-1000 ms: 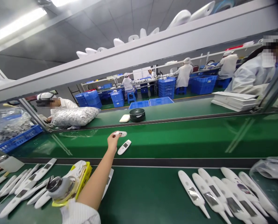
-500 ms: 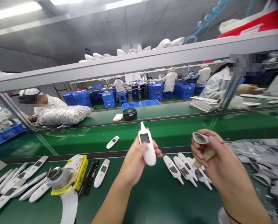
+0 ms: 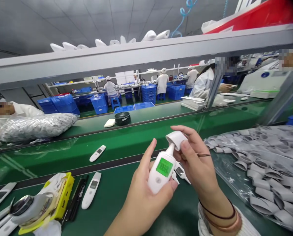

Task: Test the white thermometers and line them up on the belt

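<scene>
Thermometer (image 3: 161,172) tip hidden under cap (image 3: 176,139), digits blurred

Green lit display (image 3: 164,167) on white thermometer (image 3: 155,182), digits too blurred to read

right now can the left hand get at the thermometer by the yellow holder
Likely not yet: the left hand grips the lit thermometer, though bare mat leaves the way to the loose thermometer free.

Open table left of centre, clutter either side
Bare table (image 3: 112,203) lies between the loose thermometer (image 3: 91,190) by the yellow holder (image 3: 64,193) and the left hand (image 3: 141,203) holding a lit thermometer (image 3: 161,170); the bag of caps (image 3: 254,170) blocks the right; a low shelf rail (image 3: 136,59) overhangs the belt (image 3: 126,139).
</scene>
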